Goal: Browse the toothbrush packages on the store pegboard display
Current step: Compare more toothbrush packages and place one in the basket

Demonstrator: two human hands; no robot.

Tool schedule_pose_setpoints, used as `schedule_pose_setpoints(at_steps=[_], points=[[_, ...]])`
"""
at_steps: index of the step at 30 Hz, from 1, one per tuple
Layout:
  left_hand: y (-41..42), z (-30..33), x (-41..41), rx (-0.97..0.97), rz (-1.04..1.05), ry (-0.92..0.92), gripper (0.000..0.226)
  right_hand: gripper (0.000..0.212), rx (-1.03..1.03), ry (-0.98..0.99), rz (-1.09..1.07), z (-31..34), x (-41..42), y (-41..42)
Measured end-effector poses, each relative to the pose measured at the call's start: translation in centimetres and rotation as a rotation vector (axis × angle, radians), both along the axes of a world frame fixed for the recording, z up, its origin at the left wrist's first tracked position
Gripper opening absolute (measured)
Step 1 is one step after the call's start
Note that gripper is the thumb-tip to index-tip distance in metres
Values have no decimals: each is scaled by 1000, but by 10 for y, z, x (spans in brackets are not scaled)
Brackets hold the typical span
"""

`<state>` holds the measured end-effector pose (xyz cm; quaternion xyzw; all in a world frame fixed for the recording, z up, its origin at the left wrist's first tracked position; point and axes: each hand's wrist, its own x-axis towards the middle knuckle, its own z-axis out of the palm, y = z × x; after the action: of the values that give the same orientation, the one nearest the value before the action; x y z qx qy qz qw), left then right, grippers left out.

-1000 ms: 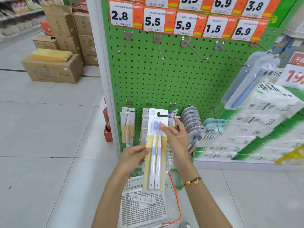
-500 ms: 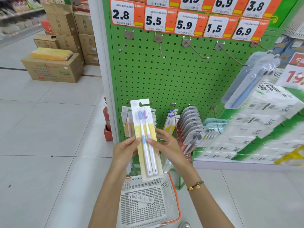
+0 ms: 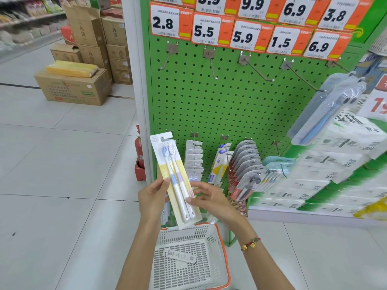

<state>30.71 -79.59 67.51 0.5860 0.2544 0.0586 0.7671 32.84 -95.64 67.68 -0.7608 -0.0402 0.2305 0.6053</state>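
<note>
Both grips clamped on a toothbrush pack (image 3: 178,181) before green pegboard (image 3: 209,105), white tiled floor (image 3: 62,185) below

Top row of price tags (image 3: 253,5) cut off by the upper edge. Stacked paper packs (image 3: 335,164) at right blurred, print unreadable, cropped by the right edge. Red sign (image 3: 377,101) cropped; only "1" legible. Small print on the held package (image 3: 178,183) too fine to read. Basket (image 3: 188,258) bottom and both forearms cut off below.
</note>
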Motion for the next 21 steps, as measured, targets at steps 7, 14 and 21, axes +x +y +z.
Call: schedule_pose_setpoints(at_steps=[7, 14, 21], points=[[-7, -6, 0, 192, -22, -10, 17, 41, 58, 8, 35, -4, 2, 4], [-14, 2, 9, 259, -154, -78, 33, 46, -257, -351, -50, -21, -1, 19], [-10, -3, 11, 126, -214, -31, 33, 55, -478, -663, 18, -32, -15, 38]])
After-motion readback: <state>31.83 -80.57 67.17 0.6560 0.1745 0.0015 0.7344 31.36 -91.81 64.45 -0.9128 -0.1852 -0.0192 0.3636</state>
